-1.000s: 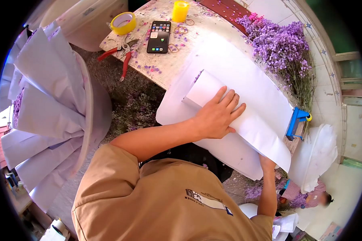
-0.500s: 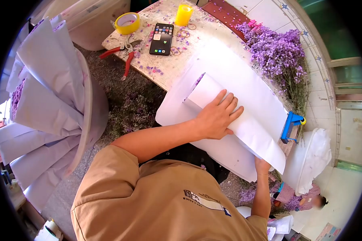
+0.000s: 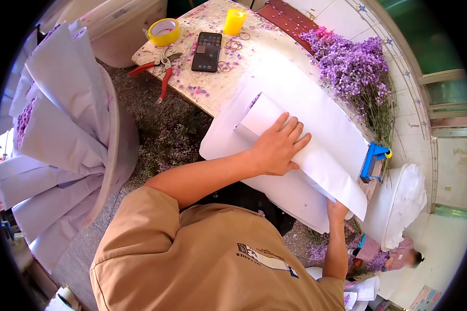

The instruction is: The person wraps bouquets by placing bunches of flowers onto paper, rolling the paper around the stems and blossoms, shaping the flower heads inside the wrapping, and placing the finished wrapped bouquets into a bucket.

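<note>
My left hand (image 3: 280, 147) lies with fingers spread on a white paper roll (image 3: 316, 168), pressing its upper face. Purple blossoms show at the roll's upper left end. My right hand (image 3: 337, 210) is at the roll's lower right end, its fingers hidden behind the paper. Beneath the roll, large white paper sheets (image 3: 290, 78) cover part of the wooden table (image 3: 202, 85). To the right of the sheets lies a loose heap of purple flowers (image 3: 353, 67) with green stems.
A phone (image 3: 206, 52), red-handled pruners (image 3: 165, 67), clear-yellow tape rolls (image 3: 164, 32) and a blue tape dispenser (image 3: 371, 162) are on the table. At left, a large tub (image 3: 122, 140) holds paper-wrapped bunches (image 3: 62, 137). A person (image 3: 397, 254) is at the lower right.
The phone's screen has dimmed. The view has shifted slightly; both hands keep about the same places on the roll.
</note>
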### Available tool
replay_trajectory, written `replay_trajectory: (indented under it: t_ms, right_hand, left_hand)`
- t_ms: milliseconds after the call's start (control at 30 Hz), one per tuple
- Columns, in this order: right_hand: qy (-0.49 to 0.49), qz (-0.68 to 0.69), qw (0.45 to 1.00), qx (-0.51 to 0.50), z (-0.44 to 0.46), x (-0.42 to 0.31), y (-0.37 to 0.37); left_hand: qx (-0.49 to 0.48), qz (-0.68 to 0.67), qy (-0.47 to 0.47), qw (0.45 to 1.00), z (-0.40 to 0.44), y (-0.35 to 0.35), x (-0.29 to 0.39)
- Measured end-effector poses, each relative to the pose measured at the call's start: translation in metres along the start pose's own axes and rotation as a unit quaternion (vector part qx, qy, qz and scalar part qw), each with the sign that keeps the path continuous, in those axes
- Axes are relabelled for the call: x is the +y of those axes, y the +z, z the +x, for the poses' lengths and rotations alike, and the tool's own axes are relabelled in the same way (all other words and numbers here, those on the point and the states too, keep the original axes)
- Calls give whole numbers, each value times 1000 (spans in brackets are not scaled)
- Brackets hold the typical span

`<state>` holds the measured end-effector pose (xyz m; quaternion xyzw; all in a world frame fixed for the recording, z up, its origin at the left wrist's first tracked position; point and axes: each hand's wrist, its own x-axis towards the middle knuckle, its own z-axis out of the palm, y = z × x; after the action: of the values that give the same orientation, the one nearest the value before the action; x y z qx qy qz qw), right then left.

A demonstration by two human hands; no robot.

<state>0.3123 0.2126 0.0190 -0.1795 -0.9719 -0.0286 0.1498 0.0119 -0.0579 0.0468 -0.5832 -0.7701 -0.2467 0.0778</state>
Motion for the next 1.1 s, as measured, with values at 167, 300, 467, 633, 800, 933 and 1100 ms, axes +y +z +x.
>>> replay_trajectory:
  t_ms: [167, 300, 467, 633, 800, 933, 1100]
  right_hand:
    - [-20, -29, 999, 14, 2, -4, -3]
    - [46, 9, 998, -31, 9, -16, -19]
    - [104, -107, 974, -168, 28, -79, -91]
    - [59, 169, 984, 13, 59, -118, -124]
    - [209, 316, 919, 109, 92, -22, -108]
    - [370, 419, 786, 265, 113, 129, -102]
    - [543, 347, 753, 130, 111, 248, -48]
  left_hand:
    - [7, -1, 0, 1000, 0, 0, 0]
    - [10, -9, -6, 1000, 3, -2, -1]
    - [-28, -20, -13, 999, 11, -4, -5]
    - [-96, -16, -23, 995, 19, -10, -3]
    - [-134, 12, -28, 991, 22, -18, 6]
    - [-120, 26, 1, 992, 29, -25, 13]
    - [-123, 35, -3, 992, 36, -25, 16]
